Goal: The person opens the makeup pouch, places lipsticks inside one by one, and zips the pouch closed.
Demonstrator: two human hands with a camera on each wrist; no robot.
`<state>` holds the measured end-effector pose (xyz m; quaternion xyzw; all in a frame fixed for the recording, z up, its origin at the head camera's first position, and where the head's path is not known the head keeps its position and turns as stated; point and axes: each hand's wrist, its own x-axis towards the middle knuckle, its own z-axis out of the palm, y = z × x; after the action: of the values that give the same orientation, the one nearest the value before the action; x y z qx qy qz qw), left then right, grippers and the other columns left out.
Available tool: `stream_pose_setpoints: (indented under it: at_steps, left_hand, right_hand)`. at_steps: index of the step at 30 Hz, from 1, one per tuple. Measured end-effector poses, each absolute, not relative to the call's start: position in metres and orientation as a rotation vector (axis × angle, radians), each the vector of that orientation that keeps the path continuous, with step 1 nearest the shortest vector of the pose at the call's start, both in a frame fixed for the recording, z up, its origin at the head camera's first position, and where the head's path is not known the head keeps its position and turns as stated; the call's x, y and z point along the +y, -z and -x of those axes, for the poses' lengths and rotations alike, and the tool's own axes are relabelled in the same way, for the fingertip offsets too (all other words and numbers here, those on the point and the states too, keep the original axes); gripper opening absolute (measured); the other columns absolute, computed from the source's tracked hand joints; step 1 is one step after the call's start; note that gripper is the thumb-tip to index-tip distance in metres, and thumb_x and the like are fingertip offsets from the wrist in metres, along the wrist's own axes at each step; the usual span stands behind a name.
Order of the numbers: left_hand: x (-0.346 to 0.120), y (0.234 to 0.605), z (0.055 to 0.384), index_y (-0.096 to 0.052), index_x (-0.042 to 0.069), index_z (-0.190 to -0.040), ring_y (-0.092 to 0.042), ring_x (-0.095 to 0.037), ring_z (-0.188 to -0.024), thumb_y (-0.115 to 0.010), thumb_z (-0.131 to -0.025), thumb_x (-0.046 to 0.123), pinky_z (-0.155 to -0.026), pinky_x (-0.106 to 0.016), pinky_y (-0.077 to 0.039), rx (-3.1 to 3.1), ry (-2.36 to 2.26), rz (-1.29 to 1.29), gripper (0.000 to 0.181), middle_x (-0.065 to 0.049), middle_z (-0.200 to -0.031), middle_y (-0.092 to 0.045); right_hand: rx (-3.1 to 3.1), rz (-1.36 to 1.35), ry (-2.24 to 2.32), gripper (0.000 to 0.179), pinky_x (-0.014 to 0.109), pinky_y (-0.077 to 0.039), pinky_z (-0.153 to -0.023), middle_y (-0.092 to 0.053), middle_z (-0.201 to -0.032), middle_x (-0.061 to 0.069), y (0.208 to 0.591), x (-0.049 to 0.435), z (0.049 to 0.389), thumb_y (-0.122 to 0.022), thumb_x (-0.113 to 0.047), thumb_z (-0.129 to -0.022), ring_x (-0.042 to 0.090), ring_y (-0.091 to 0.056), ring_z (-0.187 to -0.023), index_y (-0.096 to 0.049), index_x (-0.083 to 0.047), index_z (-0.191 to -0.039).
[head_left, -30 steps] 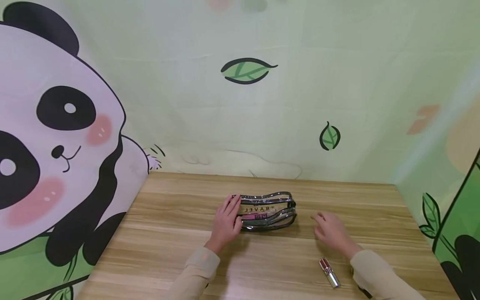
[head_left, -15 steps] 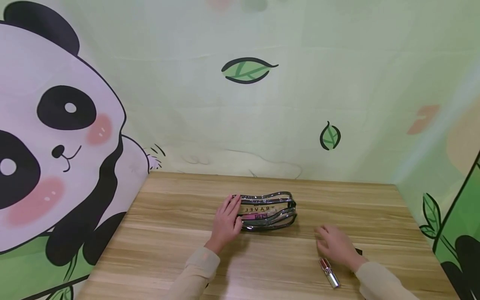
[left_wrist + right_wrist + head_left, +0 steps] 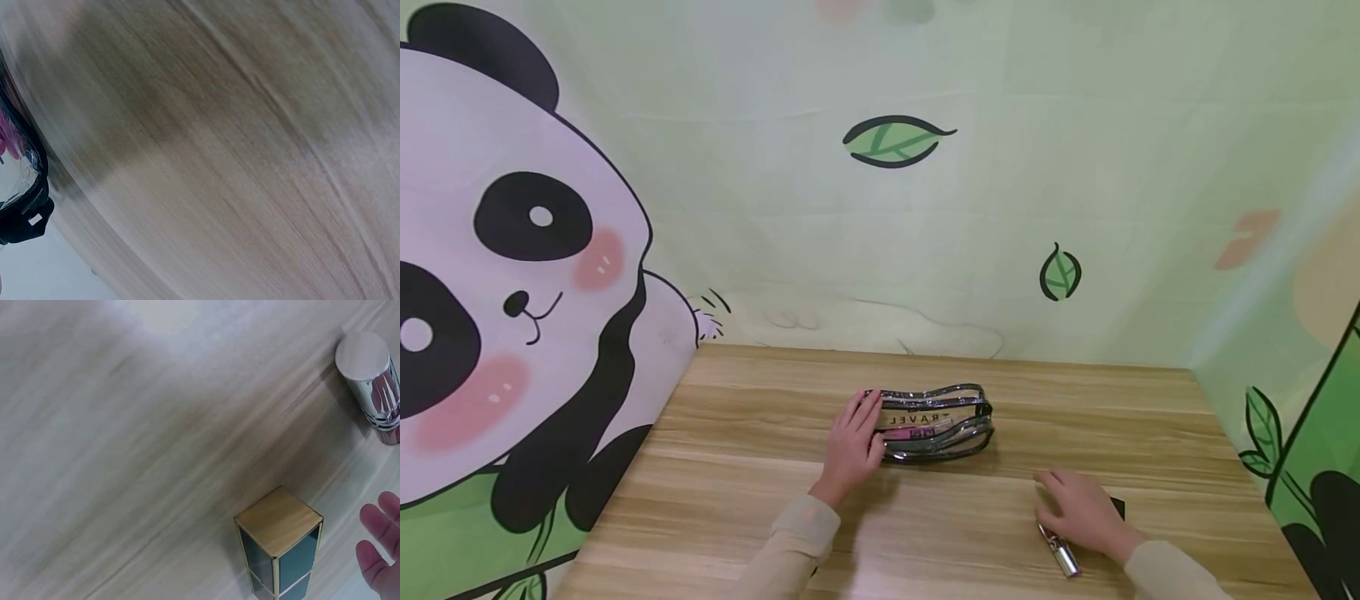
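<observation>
A clear zip pouch (image 3: 936, 425) with black trim and mirrored TRAVEL lettering lies mid-table, a pink item inside it. My left hand (image 3: 852, 446) holds its left end, fingers on the far side and thumb on the near side. In the left wrist view only part of the pouch's black edge (image 3: 39, 156) shows. My right hand (image 3: 1084, 510) hovers over a silver lipstick tube (image 3: 1062, 557), covering its upper end. From the right wrist, its loosely bent fingers (image 3: 378, 534) hold nothing, between that tube (image 3: 369, 369) and a dark square tube with gold edges (image 3: 279, 537).
The wood-grain table (image 3: 760, 392) meets a green printed wall (image 3: 775, 208) at the back. A panda is painted at the left. The dark square tube (image 3: 1118, 507) shows only a corner behind the right hand in the head view.
My right hand has moved down and slightly right, toward the person, from beside the pouch to above the silver lipstick tube. The left hand and the pouch have not moved.
</observation>
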<state>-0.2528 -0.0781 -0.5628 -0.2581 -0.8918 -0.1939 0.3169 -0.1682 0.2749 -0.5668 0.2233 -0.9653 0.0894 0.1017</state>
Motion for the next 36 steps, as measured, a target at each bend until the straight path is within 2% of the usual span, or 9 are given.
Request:
stream_pose_setpoints:
  at_steps: [5,11,15,20,27,31,36]
  left_hand:
    - [-0.078,0.563,0.253,-0.050,0.005,-0.125,-0.034,-0.023,-0.128,-0.049,-0.074,0.017,-0.096,-0.041,-0.037,-2.360,0.509,0.674,0.053,-0.003,-0.134,-0.046]
    - [-0.078,0.563,0.253,-0.051,0.005,-0.124,-0.036,-0.023,-0.127,-0.051,-0.073,0.016,-0.094,-0.042,-0.038,-2.342,0.519,0.677,0.052,-0.005,-0.132,-0.048]
    - [-0.078,0.563,0.253,-0.051,0.004,-0.124,-0.036,-0.023,-0.127,-0.048,-0.074,0.017,-0.096,-0.041,-0.037,-2.347,0.518,0.676,0.052,-0.004,-0.133,-0.047]
    - [-0.078,0.563,0.253,-0.051,0.004,-0.124,-0.036,-0.025,-0.126,-0.048,-0.075,0.018,-0.098,-0.041,-0.035,-2.368,0.509,0.673,0.051,-0.003,-0.134,-0.045]
    - [-0.078,0.563,0.253,-0.052,0.004,-0.123,-0.038,-0.026,-0.125,-0.049,-0.073,0.017,-0.096,-0.042,-0.037,-2.343,0.501,0.678,0.052,-0.004,-0.133,-0.047]
    - [-0.078,0.564,0.253,-0.051,0.004,-0.125,-0.035,-0.024,-0.127,-0.049,-0.074,0.017,-0.097,-0.042,-0.036,-2.355,0.517,0.677,0.053,-0.003,-0.134,-0.045]
    - [-0.078,0.564,0.253,-0.049,0.005,-0.126,-0.035,-0.024,-0.127,-0.047,-0.075,0.017,-0.096,-0.041,-0.036,-2.364,0.522,0.675,0.052,-0.002,-0.136,-0.044]
  right_hand:
    - [-2.924,-0.659,-0.259,0.043,0.035,-0.047,-0.068,-0.060,-0.088,-0.001,0.566,0.276,0.161,-0.065,-0.034,-0.071,0.015,-0.057,-0.076,-0.060,-0.009,-0.106]
    - [-3.082,-0.622,-0.266,0.049,0.041,-0.047,-0.069,-0.061,-0.100,0.006,0.561,0.277,0.154,-0.060,-0.040,-0.076,0.022,-0.059,-0.088,-0.055,-0.008,-0.112]
    - [-3.148,-0.615,-0.314,0.054,0.048,-0.045,-0.076,-0.061,-0.106,0.010,0.560,0.276,0.151,-0.058,-0.041,-0.077,0.026,-0.058,-0.095,-0.051,-0.005,-0.117]
    - [-3.186,-0.615,-0.336,0.055,0.050,-0.043,-0.078,-0.060,-0.108,0.009,0.562,0.276,0.146,-0.058,-0.042,-0.077,0.024,-0.057,-0.099,-0.048,-0.006,-0.118]
    - [-3.164,-0.621,-0.324,0.060,0.048,-0.044,-0.078,-0.060,-0.106,0.009,0.561,0.276,0.138,-0.061,-0.041,-0.074,0.020,-0.058,-0.092,-0.048,-0.004,-0.119]
    - [-3.181,-0.629,-0.318,0.058,0.034,-0.044,-0.062,-0.060,-0.093,0.002,0.561,0.278,0.136,-0.062,-0.041,-0.073,0.009,-0.054,-0.075,-0.047,-0.006,-0.117]
    - [-3.184,-0.688,-0.347,0.052,0.024,-0.038,-0.051,-0.058,-0.081,-0.005,0.563,0.282,0.134,-0.063,-0.037,-0.073,0.001,-0.047,-0.061,-0.047,-0.007,-0.112]
